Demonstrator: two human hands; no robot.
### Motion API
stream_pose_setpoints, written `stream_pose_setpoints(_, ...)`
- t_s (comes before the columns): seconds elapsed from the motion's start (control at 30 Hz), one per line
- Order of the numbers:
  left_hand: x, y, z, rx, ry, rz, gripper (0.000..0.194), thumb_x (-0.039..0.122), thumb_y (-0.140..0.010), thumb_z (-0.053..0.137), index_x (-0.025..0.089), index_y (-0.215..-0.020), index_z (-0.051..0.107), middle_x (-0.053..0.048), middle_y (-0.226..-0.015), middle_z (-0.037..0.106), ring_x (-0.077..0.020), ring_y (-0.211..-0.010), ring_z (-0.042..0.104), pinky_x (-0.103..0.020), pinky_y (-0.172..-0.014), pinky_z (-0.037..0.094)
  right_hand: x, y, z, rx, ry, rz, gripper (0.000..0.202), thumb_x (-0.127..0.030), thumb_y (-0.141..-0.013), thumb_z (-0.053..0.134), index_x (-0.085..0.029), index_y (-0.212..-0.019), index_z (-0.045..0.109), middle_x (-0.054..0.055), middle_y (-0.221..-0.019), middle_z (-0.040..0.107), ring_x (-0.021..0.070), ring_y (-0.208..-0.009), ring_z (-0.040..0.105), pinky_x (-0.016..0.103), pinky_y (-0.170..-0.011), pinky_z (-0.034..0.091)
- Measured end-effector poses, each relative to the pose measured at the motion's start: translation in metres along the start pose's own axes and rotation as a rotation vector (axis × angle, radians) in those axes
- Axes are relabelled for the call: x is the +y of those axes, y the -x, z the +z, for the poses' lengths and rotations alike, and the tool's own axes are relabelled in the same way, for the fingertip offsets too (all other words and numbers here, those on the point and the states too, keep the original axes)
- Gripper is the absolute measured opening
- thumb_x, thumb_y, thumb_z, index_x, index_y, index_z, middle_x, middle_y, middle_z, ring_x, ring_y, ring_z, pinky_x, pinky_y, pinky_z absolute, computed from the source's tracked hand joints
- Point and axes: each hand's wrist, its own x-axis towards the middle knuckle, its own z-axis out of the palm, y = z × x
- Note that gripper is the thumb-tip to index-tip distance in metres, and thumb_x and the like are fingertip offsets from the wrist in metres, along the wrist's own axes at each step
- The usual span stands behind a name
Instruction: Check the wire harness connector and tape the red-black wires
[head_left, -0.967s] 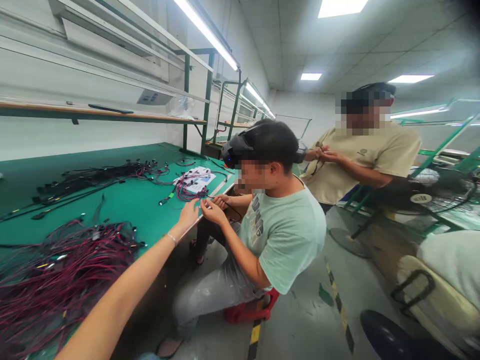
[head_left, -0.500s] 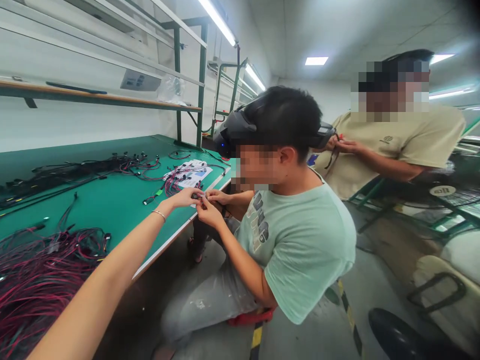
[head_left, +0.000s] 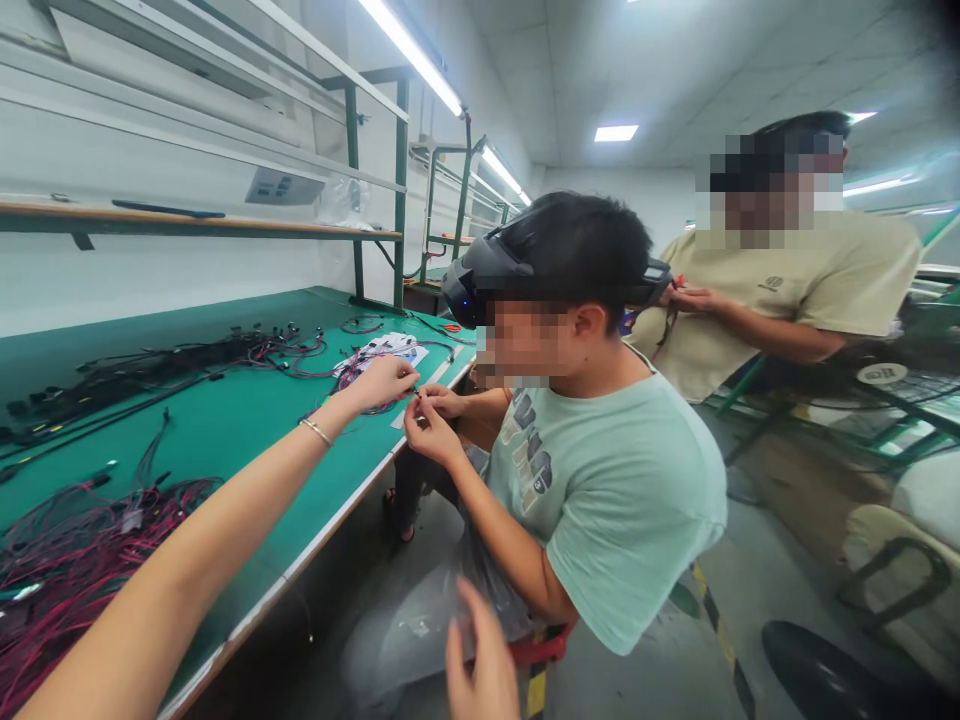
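My left hand (head_left: 386,382), with a bracelet at the wrist, reaches over the green table. Its fingers are pressed together beside the hands (head_left: 435,420) of a seated person in a light green shirt. A small dark piece shows between that person's fingertips and mine; whether I hold any of it is too small to tell. Low in the view is my right hand (head_left: 484,665), slightly blurred, with fingers apart and nothing in them. It is in front of the seated person's grey trousers.
Red and black cables (head_left: 82,590) lie heaped on the green table (head_left: 247,425) at the left. More dark cables (head_left: 187,350) run along its back. A shelf (head_left: 285,228) stands above. Another person (head_left: 810,270) stands at the right. A red stool (head_left: 544,645) is under the seated person.
My right hand has come into view at the bottom. My left hand has shifted slightly up and right, a little apart from the seated person's fingers. The camera view has moved slightly.
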Motion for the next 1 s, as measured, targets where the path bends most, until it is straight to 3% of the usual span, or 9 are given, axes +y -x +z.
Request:
stream_pose_setpoints(0.1, 0.022, 0.000, -0.021, -0.022, 0.139, -0.114, 0.024, 0.036, -0.068, 0.055, 0.014, -0.062, 0.063, -0.004, -0.051, 0.062, -0.0154, -0.050, 0.057, -0.027, -0.053, 0.045, -0.042, -0.092, -0.010, 0.089, -0.084, -0.139, 0.042, -0.033, -0.083, 0.040, -0.027, -0.124, 0.041, 0.005, -0.126, 0.048, 0.0190, -0.114, 0.044, 0.036, -0.095, 0.039)
stream_pose_setpoints(0.17, 0.035, 0.001, -0.031, -0.067, 0.222, -0.184, 0.024, 0.036, -0.066, 0.059, 0.012, -0.061, 0.062, -0.005, -0.051, 0.062, -0.0158, -0.048, 0.058, -0.029, -0.050, 0.047, -0.073, -0.143, -0.012, 0.186, -0.165, -0.300, 0.046, -0.032, -0.082, 0.041, -0.020, -0.127, 0.040, 0.008, -0.128, 0.047, 0.0212, -0.118, 0.040, 0.039, -0.100, 0.032)
stream_pose_setpoints(0.3, 0.053, 0.009, -0.042, -0.120, 0.364, -0.241, 0.025, 0.036, -0.065, 0.062, 0.012, -0.059, 0.058, -0.006, -0.052, 0.062, -0.0141, -0.047, 0.057, -0.029, -0.050, 0.049, -0.118, -0.200, -0.005, 0.089, -0.442, -0.321, 0.039, -0.035, -0.073, 0.054, -0.017, -0.108, 0.057, 0.010, -0.097, 0.064, 0.0236, -0.091, 0.055, 0.040, -0.085, 0.041)
stream_pose_setpoints(0.47, 0.058, 0.028, -0.053, -0.126, 0.503, -0.132, 0.030, 0.043, -0.066, 0.062, 0.013, -0.069, 0.058, -0.006, -0.069, 0.064, -0.0127, -0.062, 0.060, -0.028, -0.062, 0.050, -0.125, -0.204, -0.001, -0.014, -0.942, -0.242, 0.020, -0.033, -0.068, 0.056, -0.016, -0.077, 0.063, 0.003, -0.069, 0.065, 0.0135, -0.061, 0.055, 0.026, -0.060, 0.044)
stream_pose_setpoints(0.57, 0.059, 0.036, -0.049, -0.039, 0.489, -0.059, 0.028, 0.036, -0.058, 0.071, 0.014, -0.065, 0.055, -0.001, -0.063, 0.060, -0.0097, -0.056, 0.056, -0.023, -0.054, 0.045, -0.123, -0.196, -0.003, 0.006, -0.986, -0.223, 0.022, -0.035, -0.067, 0.057, -0.015, -0.074, 0.063, 0.002, -0.063, 0.064, 0.0124, -0.054, 0.054, 0.025, -0.054, 0.043)
stream_pose_setpoints(0.73, 0.067, 0.039, -0.034, 0.209, 0.443, -0.001, 0.026, 0.035, -0.064, 0.064, 0.018, -0.063, 0.045, 0.003, -0.055, 0.055, -0.0098, -0.053, 0.053, -0.022, -0.050, 0.040, -0.127, -0.179, -0.008, 0.167, -1.005, -0.199, 0.023, -0.038, -0.069, 0.056, -0.017, -0.076, 0.063, 0.003, -0.067, 0.064, 0.0143, -0.063, 0.056, 0.026, -0.058, 0.045)
stream_pose_setpoints(0.83, 0.078, 0.043, -0.034, 0.241, 0.441, 0.019, 0.025, 0.035, -0.064, 0.064, 0.018, -0.063, 0.046, 0.003, -0.055, 0.056, -0.0105, -0.052, 0.053, -0.023, -0.050, 0.039, -0.131, -0.174, -0.013, 0.209, -1.075, -0.193, 0.029, -0.035, -0.067, 0.060, -0.018, -0.090, 0.061, 0.003, -0.072, 0.065, 0.0137, -0.063, 0.057, 0.026, -0.057, 0.046)
stream_pose_setpoints(0.93, 0.089, 0.050, -0.040, 0.212, 0.460, 0.020, 0.027, 0.037, -0.062, 0.065, 0.017, -0.061, 0.046, 0.002, -0.058, 0.058, -0.0106, -0.055, 0.054, -0.022, -0.052, 0.039, -0.133, -0.173, -0.020, 0.085, -1.236, -0.121, 0.047, -0.032, -0.061, 0.065, -0.020, -0.105, 0.052, -0.001, -0.070, 0.065, 0.0117, -0.058, 0.058, 0.024, -0.054, 0.046)
stream_pose_setpoints(1.0, 0.096, 0.054, -0.045, 0.193, 0.480, 0.005, 0.029, 0.040, -0.063, 0.064, 0.016, -0.062, 0.049, 0.001, -0.061, 0.059, -0.0107, -0.057, 0.055, -0.022, -0.052, 0.038, -0.133, -0.171, -0.024, -0.042, -1.290, -0.084, 0.044, -0.032, -0.056, 0.069, -0.017, -0.095, 0.054, -0.001, -0.064, 0.064, 0.0109, -0.052, 0.057, 0.023, -0.050, 0.045)
